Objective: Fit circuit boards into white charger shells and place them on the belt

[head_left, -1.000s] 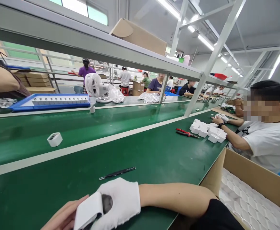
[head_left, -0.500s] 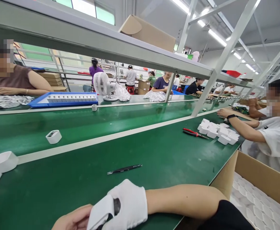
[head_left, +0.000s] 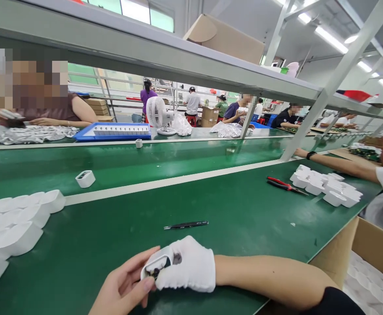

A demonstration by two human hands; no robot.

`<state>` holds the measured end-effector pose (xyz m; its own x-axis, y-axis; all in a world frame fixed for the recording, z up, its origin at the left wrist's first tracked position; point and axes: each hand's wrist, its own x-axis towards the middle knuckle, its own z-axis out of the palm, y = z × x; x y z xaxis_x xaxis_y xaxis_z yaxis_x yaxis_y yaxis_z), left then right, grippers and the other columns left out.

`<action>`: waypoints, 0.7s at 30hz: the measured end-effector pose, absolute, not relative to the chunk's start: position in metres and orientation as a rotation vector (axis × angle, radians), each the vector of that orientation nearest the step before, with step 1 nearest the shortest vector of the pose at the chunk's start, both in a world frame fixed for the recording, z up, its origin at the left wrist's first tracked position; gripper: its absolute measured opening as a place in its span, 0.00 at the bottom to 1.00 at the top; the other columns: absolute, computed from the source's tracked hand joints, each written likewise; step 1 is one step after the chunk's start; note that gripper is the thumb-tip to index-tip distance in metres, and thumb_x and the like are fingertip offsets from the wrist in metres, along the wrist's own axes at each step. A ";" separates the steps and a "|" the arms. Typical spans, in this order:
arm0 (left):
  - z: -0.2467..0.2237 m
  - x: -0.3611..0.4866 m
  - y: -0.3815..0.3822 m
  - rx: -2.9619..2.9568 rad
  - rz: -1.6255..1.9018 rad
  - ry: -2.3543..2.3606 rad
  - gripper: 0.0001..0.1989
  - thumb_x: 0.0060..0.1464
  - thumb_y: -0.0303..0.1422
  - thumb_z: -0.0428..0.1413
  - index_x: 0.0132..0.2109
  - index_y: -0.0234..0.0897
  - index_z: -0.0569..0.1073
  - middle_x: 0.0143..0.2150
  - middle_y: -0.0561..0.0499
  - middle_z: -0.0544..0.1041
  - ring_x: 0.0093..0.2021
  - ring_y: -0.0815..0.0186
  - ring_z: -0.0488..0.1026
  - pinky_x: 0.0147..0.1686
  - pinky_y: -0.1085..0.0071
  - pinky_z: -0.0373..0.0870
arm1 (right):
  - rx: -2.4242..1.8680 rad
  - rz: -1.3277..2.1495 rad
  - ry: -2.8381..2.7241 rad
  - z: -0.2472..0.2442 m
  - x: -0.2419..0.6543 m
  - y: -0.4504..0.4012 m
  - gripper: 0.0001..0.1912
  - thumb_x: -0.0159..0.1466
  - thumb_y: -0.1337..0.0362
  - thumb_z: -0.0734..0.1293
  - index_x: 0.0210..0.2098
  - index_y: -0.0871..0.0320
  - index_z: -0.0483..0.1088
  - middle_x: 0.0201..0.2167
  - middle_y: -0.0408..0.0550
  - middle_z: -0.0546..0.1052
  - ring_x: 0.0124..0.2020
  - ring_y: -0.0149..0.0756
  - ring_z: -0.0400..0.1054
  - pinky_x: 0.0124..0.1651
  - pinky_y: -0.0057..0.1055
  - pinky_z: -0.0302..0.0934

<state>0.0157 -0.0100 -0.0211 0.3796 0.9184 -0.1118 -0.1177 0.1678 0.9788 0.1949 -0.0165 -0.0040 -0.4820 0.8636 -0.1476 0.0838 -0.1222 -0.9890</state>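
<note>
A white plastic housing with its open end turned partly toward me shows small dark and coloured parts inside. My right hand, in a white glove, grips it from the right. The bare fingers and thumb of my left hand close on its left side, with the thumb at the lower rim of the opening. Just beyond my hands, black tweezers lie flat on the green work surface. The glove covers part of the housing.
Rows of white housings stand on the left; one housing sits apart. Red-handled pliers and more housings lie to the right, near a co-worker's arm. An open carton is at lower right. A fan stands across.
The housing is now turned so its open end and inner parts show. My hands sit higher in view, and my left fingers show more fully. The view has swung left.
</note>
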 end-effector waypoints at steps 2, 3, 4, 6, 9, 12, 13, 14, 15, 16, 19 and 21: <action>-0.021 0.016 -0.011 1.178 0.928 0.835 0.29 0.37 0.49 0.66 0.47 0.41 0.77 0.34 0.49 0.76 0.22 0.71 0.67 0.21 0.76 0.69 | -1.129 1.664 -1.532 -0.003 0.194 -0.017 0.19 0.53 0.56 0.71 0.40 0.62 0.76 0.27 0.40 0.73 0.30 0.28 0.63 0.36 0.24 0.58; -0.020 0.016 -0.012 1.199 0.947 0.832 0.29 0.35 0.48 0.67 0.46 0.41 0.77 0.39 0.48 0.76 0.25 0.69 0.70 0.23 0.76 0.71 | -1.173 1.660 -1.523 -0.002 0.193 -0.017 0.19 0.53 0.55 0.71 0.38 0.62 0.77 0.26 0.40 0.71 0.28 0.27 0.61 0.34 0.24 0.57; -0.019 0.017 -0.012 1.219 0.964 0.847 0.29 0.34 0.47 0.68 0.44 0.40 0.78 0.43 0.47 0.76 0.29 0.66 0.72 0.26 0.76 0.73 | -1.225 1.658 -1.516 -0.002 0.193 -0.017 0.19 0.52 0.54 0.71 0.37 0.63 0.77 0.24 0.40 0.70 0.27 0.26 0.59 0.33 0.24 0.56; -0.018 0.018 -0.012 1.255 0.983 0.913 0.24 0.32 0.44 0.69 0.39 0.38 0.80 0.45 0.45 0.75 0.37 0.60 0.75 0.32 0.75 0.74 | -1.322 1.678 -1.489 -0.002 0.192 -0.017 0.20 0.49 0.54 0.73 0.35 0.63 0.77 0.23 0.40 0.69 0.26 0.26 0.57 0.30 0.24 0.54; -0.018 0.019 -0.011 1.289 0.986 0.960 0.20 0.33 0.42 0.69 0.35 0.38 0.81 0.41 0.45 0.77 0.40 0.57 0.76 0.37 0.74 0.75 | -1.328 1.730 -1.470 -0.003 0.192 -0.018 0.22 0.46 0.54 0.75 0.37 0.61 0.78 0.25 0.40 0.70 0.27 0.26 0.58 0.29 0.23 0.54; -0.020 0.017 -0.010 1.353 0.992 0.947 0.18 0.35 0.41 0.68 0.36 0.39 0.80 0.43 0.44 0.77 0.42 0.56 0.76 0.38 0.73 0.76 | -1.298 1.732 -1.531 -0.004 0.194 -0.019 0.23 0.47 0.52 0.74 0.38 0.59 0.77 0.28 0.41 0.72 0.29 0.28 0.60 0.31 0.23 0.56; -0.021 0.016 -0.011 1.366 0.990 0.943 0.18 0.36 0.41 0.68 0.37 0.39 0.80 0.45 0.44 0.77 0.44 0.55 0.75 0.39 0.72 0.75 | -1.307 1.726 -1.563 -0.004 0.195 -0.019 0.23 0.47 0.51 0.74 0.39 0.59 0.77 0.28 0.41 0.72 0.30 0.28 0.61 0.32 0.23 0.56; -0.022 0.015 -0.011 1.368 0.983 0.938 0.18 0.37 0.41 0.68 0.38 0.40 0.80 0.47 0.43 0.76 0.47 0.54 0.75 0.41 0.72 0.75 | -1.318 1.718 -1.593 -0.004 0.195 -0.019 0.23 0.48 0.51 0.73 0.39 0.58 0.77 0.29 0.41 0.72 0.30 0.29 0.62 0.32 0.23 0.57; -0.022 0.014 -0.012 1.355 0.968 0.929 0.19 0.37 0.41 0.68 0.39 0.40 0.80 0.49 0.43 0.76 0.48 0.53 0.74 0.43 0.71 0.74 | -1.324 1.711 -1.621 -0.003 0.196 -0.019 0.23 0.49 0.51 0.73 0.40 0.58 0.77 0.30 0.41 0.73 0.30 0.29 0.62 0.33 0.23 0.57; -0.022 0.013 -0.013 1.330 0.950 0.912 0.21 0.37 0.42 0.68 0.41 0.40 0.79 0.50 0.43 0.75 0.50 0.53 0.73 0.45 0.69 0.74 | -1.321 1.705 -1.640 -0.003 0.197 -0.019 0.22 0.50 0.52 0.73 0.40 0.58 0.77 0.30 0.41 0.73 0.31 0.29 0.62 0.33 0.23 0.57; -0.021 0.013 -0.014 1.227 0.888 0.883 0.26 0.38 0.45 0.66 0.46 0.40 0.78 0.50 0.43 0.76 0.49 0.52 0.73 0.48 0.65 0.72 | -1.264 1.701 -1.647 -0.002 0.198 -0.017 0.21 0.54 0.53 0.70 0.43 0.59 0.76 0.29 0.41 0.71 0.29 0.27 0.60 0.33 0.22 0.56; -0.020 0.013 -0.013 1.180 0.864 0.900 0.27 0.38 0.47 0.66 0.45 0.39 0.78 0.47 0.43 0.78 0.47 0.52 0.75 0.47 0.63 0.73 | -1.232 1.710 -1.656 -0.001 0.198 -0.016 0.21 0.55 0.54 0.70 0.45 0.58 0.75 0.27 0.40 0.70 0.28 0.26 0.58 0.31 0.22 0.55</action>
